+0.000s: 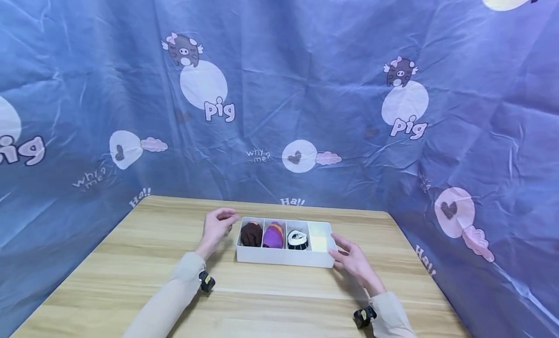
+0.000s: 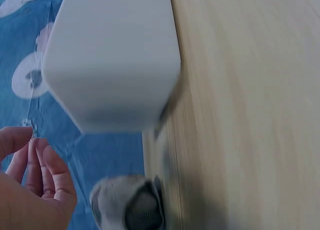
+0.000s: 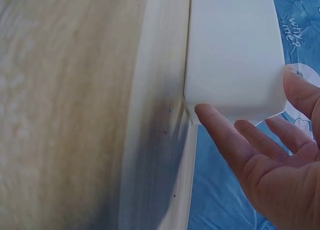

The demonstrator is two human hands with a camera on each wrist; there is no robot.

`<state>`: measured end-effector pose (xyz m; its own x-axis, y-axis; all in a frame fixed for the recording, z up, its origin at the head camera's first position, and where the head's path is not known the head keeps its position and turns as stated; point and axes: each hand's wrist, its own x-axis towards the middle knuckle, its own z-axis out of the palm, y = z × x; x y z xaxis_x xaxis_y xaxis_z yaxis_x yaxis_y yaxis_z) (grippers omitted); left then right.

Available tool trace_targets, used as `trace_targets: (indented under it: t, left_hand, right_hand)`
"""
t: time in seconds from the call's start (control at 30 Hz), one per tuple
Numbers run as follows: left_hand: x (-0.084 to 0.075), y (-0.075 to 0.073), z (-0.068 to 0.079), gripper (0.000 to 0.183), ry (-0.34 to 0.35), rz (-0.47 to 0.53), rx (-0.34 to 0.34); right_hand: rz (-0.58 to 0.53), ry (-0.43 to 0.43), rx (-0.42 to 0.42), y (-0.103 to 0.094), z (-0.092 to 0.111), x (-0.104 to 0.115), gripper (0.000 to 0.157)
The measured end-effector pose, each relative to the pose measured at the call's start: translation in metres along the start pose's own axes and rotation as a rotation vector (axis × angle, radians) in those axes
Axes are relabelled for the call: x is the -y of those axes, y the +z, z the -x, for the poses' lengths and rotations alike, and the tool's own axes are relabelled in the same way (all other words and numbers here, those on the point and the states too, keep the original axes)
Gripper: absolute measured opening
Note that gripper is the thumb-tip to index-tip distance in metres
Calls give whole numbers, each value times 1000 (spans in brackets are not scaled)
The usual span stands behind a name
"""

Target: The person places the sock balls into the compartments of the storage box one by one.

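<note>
A white box with dividers [image 1: 286, 256] sits on the table. From its left end its compartments hold a dark brown rolled bundle [image 1: 251, 234], a purple rolled sock [image 1: 273, 236] with a yellow band, and a black-and-white rolled bundle [image 1: 298, 239]. The rightmost compartment [image 1: 320, 237] shows its pale floor. My left hand [image 1: 216, 227] hovers beside the box's left end, fingers loosely bent, nothing between them. Lower than that hand, a grey rolled bundle [image 2: 120, 202] lies on the table. With fingers spread, my right hand [image 1: 353, 261] touches the box's right end, fingertips at its corners.
The wooden table [image 1: 279, 304] ends at a blue printed curtain [image 1: 271, 86] behind and on both sides. Black wrist cameras are strapped at both sleeves, the left one [image 1: 206, 281] and the right one [image 1: 364, 317] close over the tabletop.
</note>
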<state>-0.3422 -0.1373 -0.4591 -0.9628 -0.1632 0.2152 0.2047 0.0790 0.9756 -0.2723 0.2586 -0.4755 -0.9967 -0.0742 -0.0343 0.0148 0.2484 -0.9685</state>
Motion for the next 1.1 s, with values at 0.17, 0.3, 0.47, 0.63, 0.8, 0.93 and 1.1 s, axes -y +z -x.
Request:
trace_targets:
  t: [0.17,0.3,0.47,0.63,0.8,0.93,1.1]
  left_hand:
    - [0,-17,0,27,-36,-19,-24]
    - [1,-25,-1,30,-73,-28,11]
    - [6,-32,-7,35,-97,-37,34]
    - [8,-42,-13,38,-78,-42,3]
    - [8,-51,-17,39,-104,-51,-15]
    - [7,-54,-19,38,-110,-79,-11]
    - [10,-55,-22,41,-131,-99,-6]
  right_hand:
    - [12,-1,9,1,1,1,63]
    - [24,1,22,0,1,2,64]
    - [4,19,10,1,1,4,63]
    - [12,22,7,2,2,5,63]
    - [25,24,-5,2,4,5,63]
    - [29,19,-15,1,5,5,63]
    - [29,11,-8,1,4,6,63]
